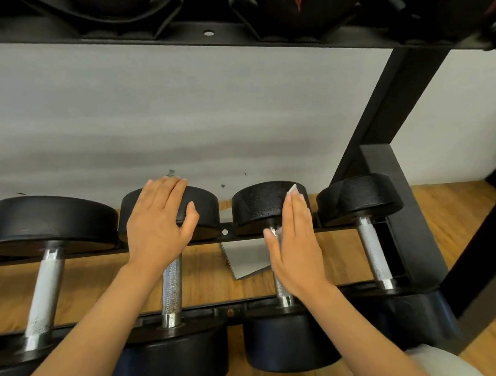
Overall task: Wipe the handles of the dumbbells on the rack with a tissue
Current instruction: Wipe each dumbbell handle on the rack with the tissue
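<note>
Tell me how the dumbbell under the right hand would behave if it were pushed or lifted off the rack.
The third dumbbell likely feels heavy for its size, given its thick solid heads. Its round heads suggest it could roll once off the rack rails. The knurled metal handle probably resists slipping, though the tissue under the right hand may slide.

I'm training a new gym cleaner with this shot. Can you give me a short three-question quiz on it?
1. True or false: the left hand rests on a dumbbell head.
2. How many dumbbells lie on the lower rack rail?
3. The tissue is under which hand: A left, B right?

Key: 1 true; 2 four; 3 B.
</note>
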Tool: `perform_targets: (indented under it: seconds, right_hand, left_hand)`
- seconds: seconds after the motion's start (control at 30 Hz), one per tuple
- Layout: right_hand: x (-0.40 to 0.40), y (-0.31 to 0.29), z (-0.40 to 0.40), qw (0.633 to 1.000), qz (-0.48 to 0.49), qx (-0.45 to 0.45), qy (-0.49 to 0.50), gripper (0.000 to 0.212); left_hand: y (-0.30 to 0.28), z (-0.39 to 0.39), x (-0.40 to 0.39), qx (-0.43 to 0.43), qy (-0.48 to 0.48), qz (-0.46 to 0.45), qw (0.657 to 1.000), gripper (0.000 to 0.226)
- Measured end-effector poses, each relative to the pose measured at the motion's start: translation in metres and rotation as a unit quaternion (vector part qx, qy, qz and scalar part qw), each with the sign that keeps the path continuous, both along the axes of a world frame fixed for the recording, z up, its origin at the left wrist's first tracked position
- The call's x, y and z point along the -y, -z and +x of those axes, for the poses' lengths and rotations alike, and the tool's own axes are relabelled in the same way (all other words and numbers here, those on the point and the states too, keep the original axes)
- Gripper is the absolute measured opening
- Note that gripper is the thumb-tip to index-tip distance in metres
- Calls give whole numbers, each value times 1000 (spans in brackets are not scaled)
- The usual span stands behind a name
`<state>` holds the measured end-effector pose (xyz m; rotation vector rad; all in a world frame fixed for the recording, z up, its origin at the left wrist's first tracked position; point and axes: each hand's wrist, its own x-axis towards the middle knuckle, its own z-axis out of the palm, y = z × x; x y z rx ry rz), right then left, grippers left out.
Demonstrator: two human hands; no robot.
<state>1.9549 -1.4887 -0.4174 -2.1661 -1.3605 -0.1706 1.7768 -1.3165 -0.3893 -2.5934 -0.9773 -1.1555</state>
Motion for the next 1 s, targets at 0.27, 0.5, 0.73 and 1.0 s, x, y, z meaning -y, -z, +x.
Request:
perform_targets:
  seconds: [0.27, 0.5, 0.73, 1.0]
  right_hand:
    - [-31, -25, 39, 992, 8, -124, 2, 72]
    - [3, -1, 13, 977, 54, -208, 7, 76]
    - [-15, -21, 45, 974, 21, -223, -27, 61]
    - [16, -17, 54, 966, -2, -161, -200, 70]
  left_hand:
    - [2, 0, 0, 2, -4, 6, 1000, 48]
    - [2, 2, 1, 0, -8, 11, 1000, 47]
    - [4, 1, -2, 9, -2, 17, 1000, 47]
    - [8, 0, -9, 25, 12, 37, 999, 44]
